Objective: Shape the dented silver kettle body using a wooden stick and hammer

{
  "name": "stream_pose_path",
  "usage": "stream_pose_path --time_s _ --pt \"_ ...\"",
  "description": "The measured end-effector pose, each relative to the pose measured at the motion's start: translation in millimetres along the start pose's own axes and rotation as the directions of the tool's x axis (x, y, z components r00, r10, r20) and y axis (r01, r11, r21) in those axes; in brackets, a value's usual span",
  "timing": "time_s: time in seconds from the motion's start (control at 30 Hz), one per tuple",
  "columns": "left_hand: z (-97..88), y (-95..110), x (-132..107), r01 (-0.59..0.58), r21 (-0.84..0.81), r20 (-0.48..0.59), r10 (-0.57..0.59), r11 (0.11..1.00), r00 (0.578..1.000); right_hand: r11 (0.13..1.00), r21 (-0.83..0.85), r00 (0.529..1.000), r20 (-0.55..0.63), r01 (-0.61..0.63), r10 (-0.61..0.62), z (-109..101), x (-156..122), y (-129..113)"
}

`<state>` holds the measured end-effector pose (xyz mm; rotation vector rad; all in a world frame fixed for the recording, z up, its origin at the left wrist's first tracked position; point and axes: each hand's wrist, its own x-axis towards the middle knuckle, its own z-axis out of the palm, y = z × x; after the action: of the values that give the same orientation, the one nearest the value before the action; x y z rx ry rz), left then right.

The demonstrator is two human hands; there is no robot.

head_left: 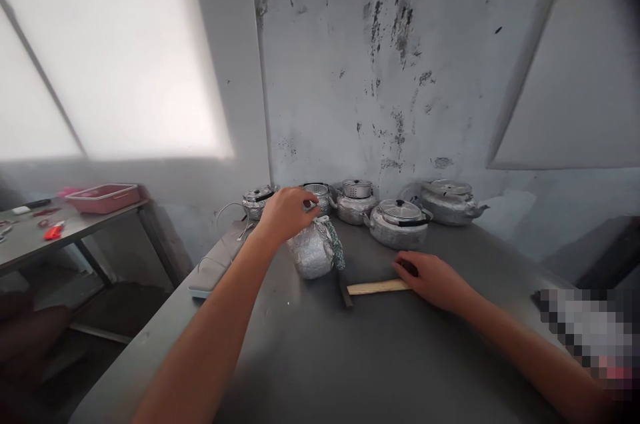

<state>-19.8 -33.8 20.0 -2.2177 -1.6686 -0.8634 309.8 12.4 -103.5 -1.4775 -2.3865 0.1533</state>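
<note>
My left hand (pixel 286 212) is curled over the top of a hammered aluminium kettle body (pixel 314 251) standing on the grey metal table (pixel 380 357). A green patterned cord or handle wrap (pixel 336 252) hangs down its right side. My right hand (pixel 431 279) lies on the end of a hammer's wooden handle (pixel 376 287), fingers bent over it. The dark hammer head (pixel 345 291) rests on the table just right of the kettle body.
Several finished aluminium kettles (pixel 400 223) with lids line the back of the table against the stained wall. A white power strip (pixel 210 277) with its cable lies at the left edge. A second table at left carries a pink tray (pixel 104 197) and red tools (pixel 53 232).
</note>
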Motion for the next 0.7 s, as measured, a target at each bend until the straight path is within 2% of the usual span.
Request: stream_pose_path --time_s 0.37,0.7 --pt "2.1 -10.7 -0.6 0.044 0.043 -0.024 -0.043 0.998 0.999 1.000 -0.018 1.000 0.018 0.007 -0.007 5.4 3.4 7.5" --pt "-1.3 -17.7 -1.7 0.136 0.073 -0.039 -0.134 0.988 0.990 0.999 -0.032 0.999 0.033 0.003 -0.002 4.6 3.0 5.4"
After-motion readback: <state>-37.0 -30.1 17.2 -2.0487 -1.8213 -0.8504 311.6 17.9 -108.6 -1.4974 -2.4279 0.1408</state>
